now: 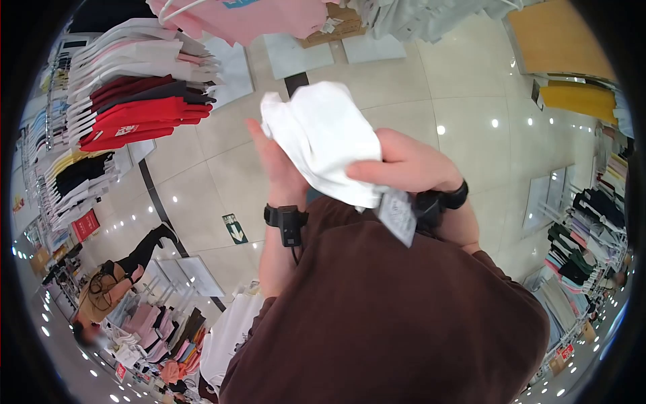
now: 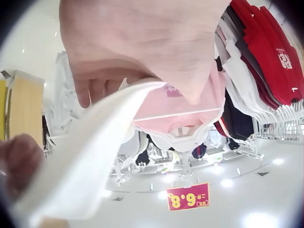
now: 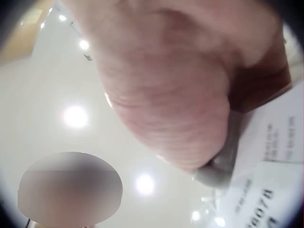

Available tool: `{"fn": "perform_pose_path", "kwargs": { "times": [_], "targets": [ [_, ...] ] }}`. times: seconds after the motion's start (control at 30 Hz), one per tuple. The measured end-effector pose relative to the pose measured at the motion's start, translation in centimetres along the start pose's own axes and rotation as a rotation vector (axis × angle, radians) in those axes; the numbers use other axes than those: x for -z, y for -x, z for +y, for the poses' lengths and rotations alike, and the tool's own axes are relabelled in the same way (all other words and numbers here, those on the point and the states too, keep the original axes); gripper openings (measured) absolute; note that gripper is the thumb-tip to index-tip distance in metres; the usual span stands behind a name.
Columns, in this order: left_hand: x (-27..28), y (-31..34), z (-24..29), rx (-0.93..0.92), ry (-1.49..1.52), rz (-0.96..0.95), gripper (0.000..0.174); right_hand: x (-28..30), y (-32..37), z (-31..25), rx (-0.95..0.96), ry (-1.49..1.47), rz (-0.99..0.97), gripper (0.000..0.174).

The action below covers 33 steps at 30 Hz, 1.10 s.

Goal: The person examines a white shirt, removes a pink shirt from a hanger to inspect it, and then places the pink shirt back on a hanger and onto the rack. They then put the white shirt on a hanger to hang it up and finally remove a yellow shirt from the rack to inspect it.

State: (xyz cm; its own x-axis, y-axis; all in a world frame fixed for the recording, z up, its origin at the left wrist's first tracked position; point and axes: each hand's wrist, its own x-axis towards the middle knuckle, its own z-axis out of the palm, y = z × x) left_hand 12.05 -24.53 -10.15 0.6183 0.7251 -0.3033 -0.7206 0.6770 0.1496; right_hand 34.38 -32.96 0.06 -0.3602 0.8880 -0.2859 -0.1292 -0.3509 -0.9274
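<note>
Nearest is the brown top of the wearer; just beyond it, at the cloth's near end, a printed paper tag hangs beside the right wrist, close to a black wristband; another black wristband sits on the left wrist. The white cloth is held out in front of the body, above the floor, between the two hands; the right hand grips its side, thumb flat on top and the other fingers out of sight beneath; the left hand supports the opposite side from below, its thumb straight and apart from the cloth, though how its covered fingers lie I cannot tell.

The cloth looks light, soft and limp, likely to sag or unfold if held at one edge only; it seems neither fragile nor very slippery; a broad palm underneath with a thumb over the layered side would suit it best, and the tag, which looks easily creased, is a poor place to pull.

Farther off, pale glossy floor tiles spread out; a pink shirt hangs ahead, red shirts on a rack to the left; farther back on that side stands another person.
</note>
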Motion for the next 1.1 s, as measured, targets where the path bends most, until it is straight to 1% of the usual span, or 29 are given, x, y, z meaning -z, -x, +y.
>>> {"fn": "perform_pose_path", "kwargs": {
  "times": [0.03,0.07,0.1,0.17,0.2,0.23,0.3,0.33,0.37,0.4,0.43,0.47,0.5,0.53,0.57,0.6,0.63,0.67,0.7,0.77,0.8,0.83,0.9,0.93,0.97,1.03,1.07,1.1],
  "targets": [
    [-1.5,0.0,0.6,-0.006,-0.033,0.02,0.074,1.5,0.4,0.3,0.038,0.194,-0.149,0.031],
    [-2.8,0.1,0.9,-0.011,-0.065,0.041,0.066,2.5,0.7,-0.4,-0.064,0.279,-0.234,0.031],
    [-4.1,0.2,1.0,-0.013,-0.062,0.039,0.066,3.8,0.8,0.5,-0.065,0.282,-0.236,0.031],
    [-6.1,1.1,1.0,-0.065,-0.528,0.332,0.058,5.8,0.9,4.2,-0.148,0.395,-0.312,0.032],
    [-6.7,2.3,1.0,-0.093,-0.624,0.292,0.055,5.9,1.1,5.2,-0.008,0.31,-0.269,0.035],
    [-6.9,3.4,1.0,-0.095,-0.624,0.29,0.055,6.8,1.1,7.4,-0.007,0.313,-0.269,0.035],
    [-7.3,6.0,0.8,0.054,-0.998,0.136,0.053,8.4,0.8,13.0,-0.256,0.053,-0.124,0.051],
    [-8.3,7.1,0.1,0.126,-0.984,0.102,0.051,7.2,-0.4,15.1,-0.152,-0.575,-0.091,0.073],
    [-9.4,7.8,-0.8,0.195,-0.971,0.068,0.05,6.4,-1.6,13.4,0.003,-0.784,-0.33,0.087],
    [-9.4,8.2,-1.2,0.321,-1.089,0.065,0.05,5.4,-3.0,14.1,0.044,-0.977,-0.283,0.084],
    [-9.5,8.2,-1.7,0.326,-1.262,-0.054,0.049,4.6,-4.3,14.9,0.083,-1.17,-0.233,0.082],
    [-9.6,8.2,-1.7,0.39,-1.337,-0.111,0.049,4.0,-5.1,13.8,0.083,-1.174,-0.233,0.082],
    [-9.7,8.2,-1.7,0.456,-1.412,-0.168,0.049,3.8,-5.8,12.6,0.088,-1.224,-0.23,0.072],
    [-9.2,8.4,-1.9,0.459,-1.413,-0.167,0.049,3.7,-6.5,11.8,0.094,-1.272,-0.227,0.061],
    [-8.3,8.8,-2.2,0.283,-1.431,-0.156,0.049,3.8,-7.4,12.3,0.095,-1.274,-0.226,0.061],
    [-7.4,9.1,-2.4,0.104,-1.441,-0.145,0.05,4.1,-8.4,13.3,0.014,-1.111,0.081,0.053],
    [-6.9,9.3,-2.6,0.143,-1.305,0.1,0.052,4.1,-8.9,13.3,-0.065,-0.931,0.376,0.044],
    [-6.4,9.1,-2.3,0.069,-1.31,0.261,0.051,4.6,-8.4,13.0,-0.015,-1.022,0.437,0.04],
    [-5.9,8.6,-1.6,-0.007,-1.307,0.423,0.05,5.2,-7.7,12.7,-0.019,-1.022,0.431,0.04],
    [-2.4,7.8,0.2,-0.147,-1.212,0.504,0.05,6.5,-5.9,11.5,0.099,-1.131,0.419,0.044],
    [-0.5,7.4,0.3,-0.273,-1.21,0.523,0.048,6.7,-4.7,10.9,0.177,-1.158,0.367,0.049],
    [1.1,7.6,0.5,-0.27,-1.206,0.522,0.048,7.0,-3.5,11.1,0.176,-1.154,0.371,0.049],
    [3.2,7.8,1.2,-0.012,-1.53,0.421,0.049,7.5,-1.4,11.5,0.294,-1.215,0.238,0.053],
    [2.7,7.5,1.6,0.267,-1.753,0.321,0.051,7.6,-0.7,11.2,0.284,-1.187,0.276,0.058],
    [3.2,7.4,1.7,0.261,-1.751,0.309,0.051,7.8,-0.1,11.0,0.291,-1.177,0.28,0.058],
    [4.1,7.7,1.8,0.545,-2.172,0.042,0.055,8.0,1.2,11.4,0.371,-0.895,0.266,0.066],
    [4.2,7.4,1.9,0.509,-2.169,0.079,0.058,8.3,2.3,11.2,0.265,-0.798,0.324,0.072],
    [4.3,7.2,2.0,0.511,-2.169,0.076,0.058,8.6,3.1,11.1,0.265,-0.799,0.327,0.072]
  ]
}}
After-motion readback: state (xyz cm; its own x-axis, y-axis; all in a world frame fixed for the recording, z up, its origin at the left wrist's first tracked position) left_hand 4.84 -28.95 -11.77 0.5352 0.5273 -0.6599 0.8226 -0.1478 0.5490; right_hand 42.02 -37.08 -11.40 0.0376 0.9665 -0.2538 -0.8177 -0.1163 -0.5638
